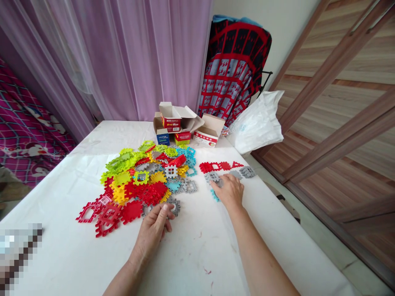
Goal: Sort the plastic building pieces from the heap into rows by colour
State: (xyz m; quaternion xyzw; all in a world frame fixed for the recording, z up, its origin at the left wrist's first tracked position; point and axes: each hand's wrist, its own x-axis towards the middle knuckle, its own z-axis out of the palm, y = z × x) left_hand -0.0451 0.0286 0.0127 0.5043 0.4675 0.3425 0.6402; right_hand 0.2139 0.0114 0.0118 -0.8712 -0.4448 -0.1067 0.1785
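Left hand [154,228] pinches grey tile [173,204] at edge of mixed pile [145,176] mid-desk [197,255]. Right hand [230,190] flat, fingers spread, on grey row [228,176]. Red row [219,166] laid out; most tiles unsorted.

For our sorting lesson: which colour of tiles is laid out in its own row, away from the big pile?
The red tiles: they sit in a row right of the pile, beyond the right hand, with grey tiles just below.

Opened cardboard boxes [185,127] at table's far edge; white plastic bag [259,121] beside; purple curtain [123,57] behind.
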